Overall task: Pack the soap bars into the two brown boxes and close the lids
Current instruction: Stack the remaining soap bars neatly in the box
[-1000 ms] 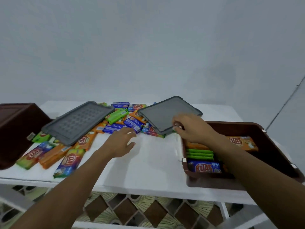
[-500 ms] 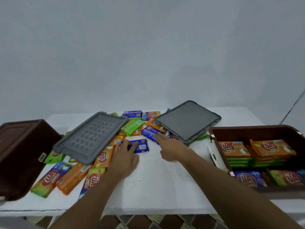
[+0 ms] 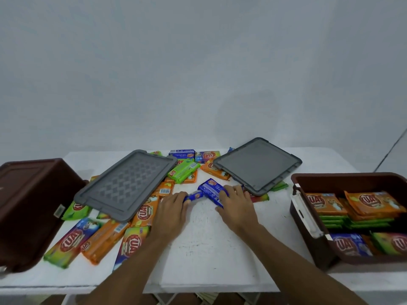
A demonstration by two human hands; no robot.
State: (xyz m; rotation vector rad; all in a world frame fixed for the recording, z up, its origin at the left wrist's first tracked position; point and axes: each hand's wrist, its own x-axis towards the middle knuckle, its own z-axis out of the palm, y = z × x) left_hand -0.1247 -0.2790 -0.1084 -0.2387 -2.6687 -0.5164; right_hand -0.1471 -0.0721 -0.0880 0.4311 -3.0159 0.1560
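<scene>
A: Where is there open room?

B: A bare white patch of the counter (image 3: 209,249) runs from its near edge up to the two hands. It lies between the loose soap bars (image 3: 102,239) on the left and the right brown box (image 3: 308,245).

A: And the edges?

B: The right brown box sits at the counter's right edge, open, with orange, green and blue bars stacked flat inside. The left brown box (image 3: 28,205) stands at the left edge, showing only plain smooth faces. Bars lie just beside it, some close to the near edge.

A: The lids?

B: Both are off. The left grey lid (image 3: 125,183) is rectangular with a moulded diamond pattern, and it rests tilted on the loose bars. The right grey lid (image 3: 257,165) is smooth with a raised rim. It lies on bars toward the far edge, near the right box.

A: The hands?

B: The right hand (image 3: 236,202) curls fingers and thumb round a blue soap bar (image 3: 210,188) in a glossy wrapper, with one end tipped up. The left hand (image 3: 170,213) lies palm down with its fingertips on a second blue bar (image 3: 195,196) just beside the first. I cannot tell whether it pinches it.
</scene>
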